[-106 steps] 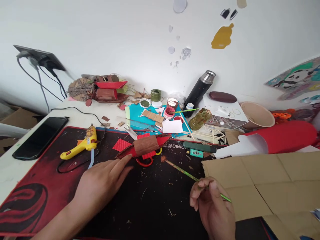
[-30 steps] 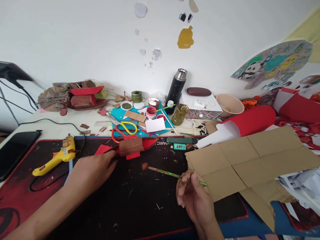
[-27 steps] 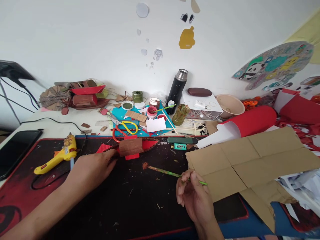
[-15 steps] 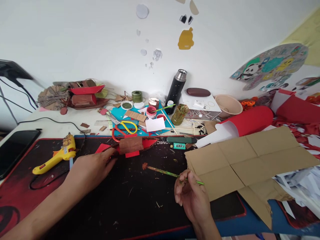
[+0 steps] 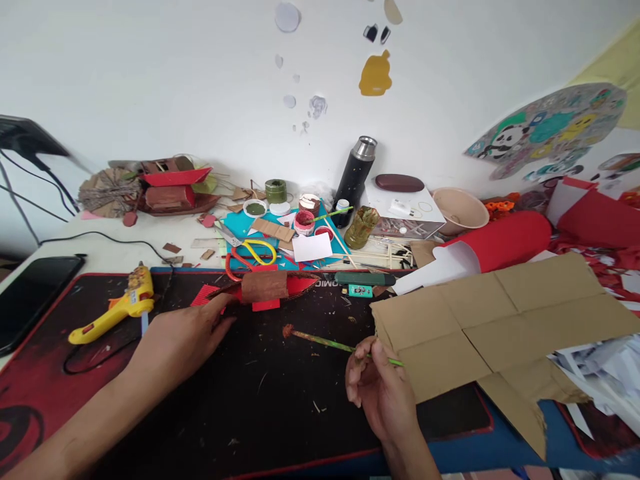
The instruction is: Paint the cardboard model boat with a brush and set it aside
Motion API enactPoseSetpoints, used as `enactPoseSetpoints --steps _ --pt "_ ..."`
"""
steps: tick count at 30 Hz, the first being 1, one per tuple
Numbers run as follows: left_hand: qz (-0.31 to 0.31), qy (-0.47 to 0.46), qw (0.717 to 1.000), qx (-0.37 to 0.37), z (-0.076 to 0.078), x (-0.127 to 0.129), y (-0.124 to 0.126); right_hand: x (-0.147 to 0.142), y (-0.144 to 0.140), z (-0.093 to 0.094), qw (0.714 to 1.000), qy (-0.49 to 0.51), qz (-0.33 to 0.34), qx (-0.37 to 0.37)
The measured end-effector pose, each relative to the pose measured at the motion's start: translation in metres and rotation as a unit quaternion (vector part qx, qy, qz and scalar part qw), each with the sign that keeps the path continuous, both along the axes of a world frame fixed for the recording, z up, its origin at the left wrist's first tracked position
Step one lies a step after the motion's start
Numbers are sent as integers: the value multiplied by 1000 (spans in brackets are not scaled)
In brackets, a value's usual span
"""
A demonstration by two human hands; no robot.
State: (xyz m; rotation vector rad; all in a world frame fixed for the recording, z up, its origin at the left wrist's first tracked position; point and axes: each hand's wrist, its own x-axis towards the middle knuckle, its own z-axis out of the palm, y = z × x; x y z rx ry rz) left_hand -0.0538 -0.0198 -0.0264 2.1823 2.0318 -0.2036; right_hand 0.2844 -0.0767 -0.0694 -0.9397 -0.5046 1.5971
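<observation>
A small model boat [image 5: 264, 287] with a brown curved cover and red inside lies on the dark desk mat. My left hand [image 5: 187, 333] grips the boat's left end, with the fingertips partly hidden from me. In my right hand [image 5: 383, 383] is a thin green paintbrush [image 5: 325, 341], pinched between thumb and fingers. The brush's clumped, brown-stained tip points left, apart from the boat and below its right half. Red-and-yellow scissors [image 5: 259, 253] lie just behind the boat.
A yellow glue gun [image 5: 117, 310] and a phone [image 5: 37, 300] lie left. Paint jars [image 5: 275, 192], a leaning black flask [image 5: 355, 170] and a glass jar [image 5: 362, 229] stand at the back. Cardboard [image 5: 480, 327] covers the right side. Finished-looking boats [image 5: 170, 190] sit back left.
Both hands keep their grips. The brush and my right hand have shifted very slightly left; the whole view has also moved a little. The boat stays in place on the mat.
</observation>
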Motion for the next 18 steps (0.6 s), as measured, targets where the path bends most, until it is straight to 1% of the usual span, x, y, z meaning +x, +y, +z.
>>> enactPoseSetpoints --steps 5,12,15,18 --pt "-16 -15 999 39 -3 -4 -3 -1 0 1 1000 5 9 1" --pt "-19 -32 997 74 -8 -7 -3 -1 0 -3 1000 3 7 -3" --pt "-5 -55 996 72 -3 -6 -3 -1 0 -3 1000 2 9 -5" --pt "39 -101 991 84 7 -5 -5 -1 -1 -4 1000 0 13 -7"
